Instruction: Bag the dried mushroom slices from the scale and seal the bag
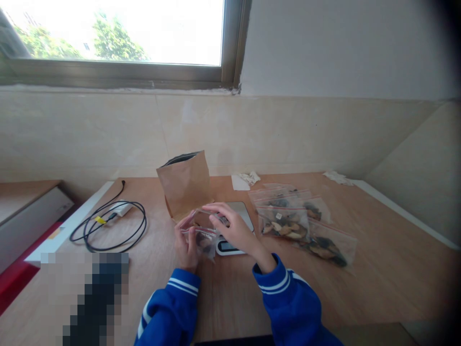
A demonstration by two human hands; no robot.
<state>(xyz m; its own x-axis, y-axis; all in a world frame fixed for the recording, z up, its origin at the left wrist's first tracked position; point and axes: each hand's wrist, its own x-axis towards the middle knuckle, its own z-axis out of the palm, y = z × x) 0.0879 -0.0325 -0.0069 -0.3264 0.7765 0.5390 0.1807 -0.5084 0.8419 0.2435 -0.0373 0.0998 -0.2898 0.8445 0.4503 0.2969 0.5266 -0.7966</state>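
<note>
Above the small silver kitchen scale (235,229) on the wooden table (378,278), a clear red-zip plastic bag (202,230) is gripped by the left hand (187,247) and pinched at its mouth by the right hand (236,230). Behind stands an open brown paper pouch (185,185); filled clear bags (298,223) lie to the right, a coiled black cable (108,226) to the left.

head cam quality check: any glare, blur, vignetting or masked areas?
Head view: window blown out white, trees washed; dark vignette in the right corners; wide-angle bend along the table edges; pixelated mask block at lower left; soft focus overall, so the contents of the clear zip bag held by left hand and right hand are indistinct; light on the table is even, shadows faint.
</note>
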